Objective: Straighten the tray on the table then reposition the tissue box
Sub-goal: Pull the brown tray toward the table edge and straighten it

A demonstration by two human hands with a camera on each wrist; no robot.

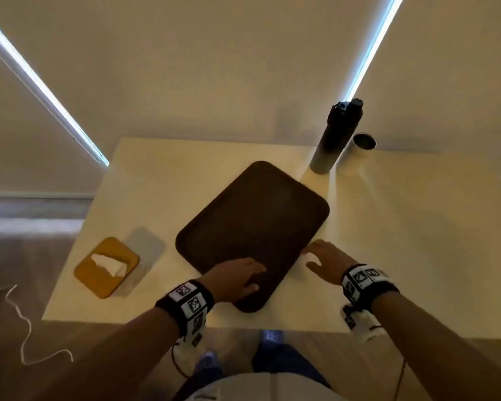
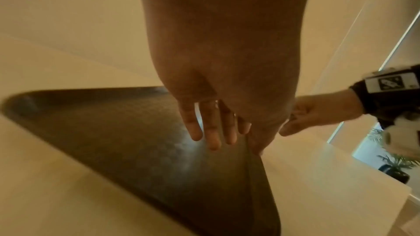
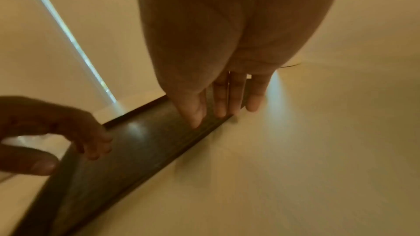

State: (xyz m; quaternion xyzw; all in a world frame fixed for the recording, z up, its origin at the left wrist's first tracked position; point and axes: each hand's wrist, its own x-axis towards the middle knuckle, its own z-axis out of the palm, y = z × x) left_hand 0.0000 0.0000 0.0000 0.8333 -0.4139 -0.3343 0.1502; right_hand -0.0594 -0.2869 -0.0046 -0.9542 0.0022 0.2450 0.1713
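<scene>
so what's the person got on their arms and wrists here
Both forearms are bare, with no sleeves. Each wrist carries a black band set with white squares printed with black fiducial-style markers; the right wrist's band looks the same. A white camera module hangs under the right wrist, and thin dark cables trail down from both units. No gloves are visible on the left hand or right hand.

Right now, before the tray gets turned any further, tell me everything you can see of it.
The tray is a dark brown, rounded-corner rectangle with a low raised rim, matte, possibly wood or plastic, and nothing on it. It lies flat on the pale table, skewed diagonally to the table's edges, its far corner near the dark bottle. The left hand rests its fingers inside at the near corner, thumb outside the rim. The right hand lays straight fingers on the right long edge.
</scene>
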